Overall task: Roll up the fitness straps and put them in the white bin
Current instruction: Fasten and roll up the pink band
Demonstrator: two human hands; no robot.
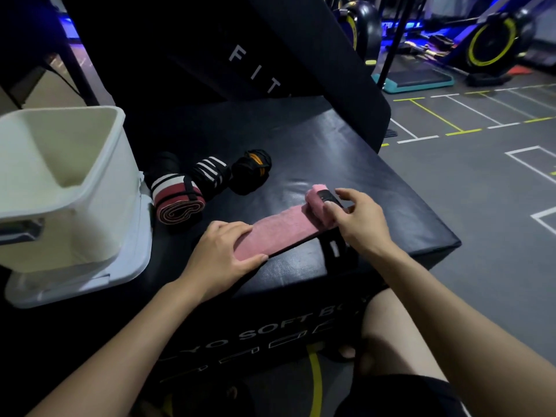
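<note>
Room: a dim gym, rowing machines at the back, lined floor to the right
Surface: a black soft plyo box (pixel 301 139) carried everything; its near edge and right corner dropped to the floor just past the hands
Pink strap (pixel 279 228): lay flat on the surface, long axis running from near-left to far-right, its far-right end already curled into a small roll (pixel 319 203)
Right hand (pixel 358 221): sat on the roll, fingers curled over it and pinching it, thumb on the near side; this hand was the nearer to the rolled end
Left hand (pixel 222 251): lay over the near-left end of the pink strap, fingers bent over its edge and thumb along the near side, pinning it to the surface
Direction of the coming move: judged, the roll had to travel along the long axis toward the left hand
Rolled straps: a red-and-white one (pixel 177 203), a black-and-white one (pixel 210 174) and a black-and-orange one (pixel 252 170) lay in a row behind, not yet binned
White bin (pixel 99 164): stood at the left, on a pale lid (pixel 135 260), just beside the red-and-white roll, its mouth open
Open room: bare surface lay between strap and rolls; the path left to the bin looked free
</note>
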